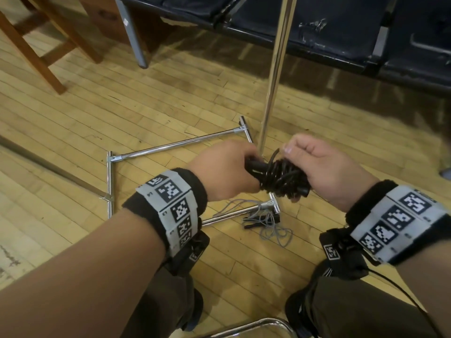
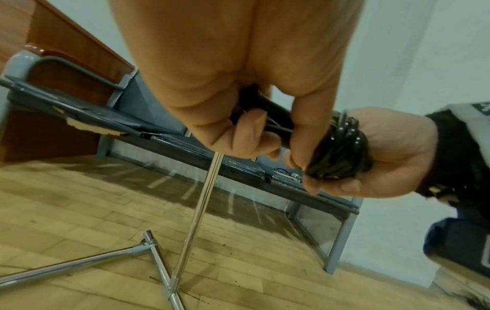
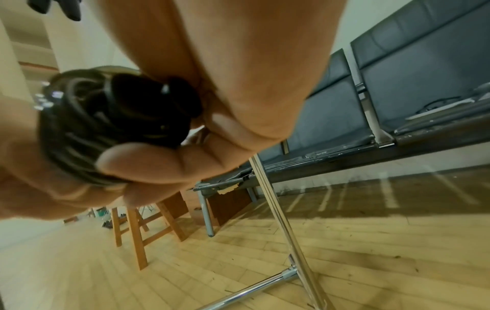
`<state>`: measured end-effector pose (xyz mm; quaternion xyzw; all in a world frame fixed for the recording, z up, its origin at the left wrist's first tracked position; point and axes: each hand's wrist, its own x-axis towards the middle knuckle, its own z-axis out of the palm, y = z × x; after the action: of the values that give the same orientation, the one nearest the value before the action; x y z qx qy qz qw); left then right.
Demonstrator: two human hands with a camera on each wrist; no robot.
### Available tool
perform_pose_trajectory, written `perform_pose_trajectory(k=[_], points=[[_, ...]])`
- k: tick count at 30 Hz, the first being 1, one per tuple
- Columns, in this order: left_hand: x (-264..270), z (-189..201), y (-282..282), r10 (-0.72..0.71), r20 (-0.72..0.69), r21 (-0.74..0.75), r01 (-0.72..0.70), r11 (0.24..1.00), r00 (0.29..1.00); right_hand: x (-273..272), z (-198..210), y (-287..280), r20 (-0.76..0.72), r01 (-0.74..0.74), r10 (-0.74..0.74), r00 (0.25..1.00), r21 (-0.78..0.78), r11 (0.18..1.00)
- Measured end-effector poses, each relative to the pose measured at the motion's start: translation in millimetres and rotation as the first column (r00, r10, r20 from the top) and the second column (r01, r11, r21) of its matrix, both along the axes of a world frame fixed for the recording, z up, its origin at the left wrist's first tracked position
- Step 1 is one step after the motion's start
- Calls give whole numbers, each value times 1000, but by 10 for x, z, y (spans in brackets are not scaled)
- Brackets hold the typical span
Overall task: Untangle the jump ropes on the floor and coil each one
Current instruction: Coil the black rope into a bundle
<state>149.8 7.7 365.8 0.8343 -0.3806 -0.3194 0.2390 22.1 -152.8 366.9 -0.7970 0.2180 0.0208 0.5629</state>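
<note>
A black jump rope [image 1: 280,178] is wound into a tight bundle held in the air between both hands. My left hand [image 1: 229,167] grips its black handles [image 2: 275,121] on the left side. My right hand [image 1: 324,167] curls round the coil [image 3: 106,125] from the right, thumb on top. A second, grey jump rope [image 1: 266,224] with black handles lies loose and tangled on the wooden floor below, partly over a chrome bar.
A chrome rack base [image 1: 170,148] lies on the floor, with an upright chrome pole [image 1: 275,69] just behind my hands. A dark padded bench [image 1: 317,28] stands at the back, a wooden stool [image 1: 36,50] at the left. My knees [image 1: 341,308] are below.
</note>
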Motion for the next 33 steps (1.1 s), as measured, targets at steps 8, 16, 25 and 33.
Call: perform_pose_trajectory(k=[8, 16, 25, 33], points=[[54, -89, -5, 347, -389, -204, -448, 871, 853, 61, 78, 90, 80, 288, -294, 952, 80, 954], [-122, -115, -129, 199, -807, -226, -602, 766, 555, 97, 73, 244, 133, 395, -406, 904, 104, 913], [-227, -77, -139, 45, -861, -279, -543, 792, 507, 132, 93, 338, 135, 459, -480, 867, 158, 874], [-181, -59, -148, 40, -849, -316, -566, 761, 527, 150, 78, 315, 140, 415, -428, 893, 114, 903]])
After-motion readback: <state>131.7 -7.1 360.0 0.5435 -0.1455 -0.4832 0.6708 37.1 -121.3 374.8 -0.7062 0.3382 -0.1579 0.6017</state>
